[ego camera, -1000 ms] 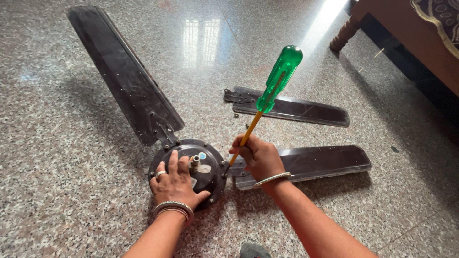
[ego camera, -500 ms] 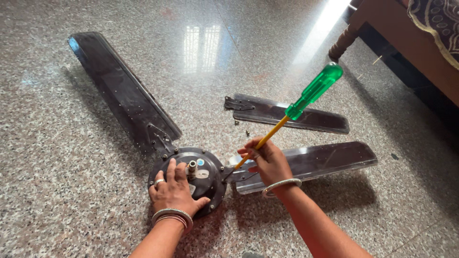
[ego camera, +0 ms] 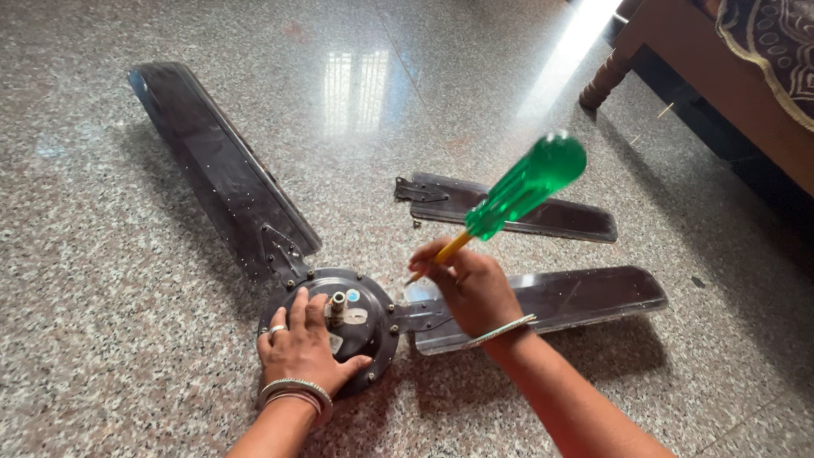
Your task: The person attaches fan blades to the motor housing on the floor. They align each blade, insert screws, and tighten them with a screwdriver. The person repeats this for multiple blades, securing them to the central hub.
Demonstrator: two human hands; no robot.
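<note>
A dark ceiling fan lies on the floor with its round motor hub facing up. My left hand rests flat on the hub, fingers spread, beside the short centre shaft. My right hand grips the yellow shaft of a long screwdriver with a green handle; its tip is near the bracket where the right blade joins the hub. A second blade stretches up and to the left, still fixed to the hub. A third blade lies loose on the floor behind.
The floor is polished speckled granite with bright window glare. A wooden bed frame with a turned leg and a patterned cover stands at the upper right. A small screw lies by the loose blade's bracket.
The screwdriver handle swung from upright to leaning right, then came nearer; my right hand slid up the shaft. The left hand stayed on the hub.
</note>
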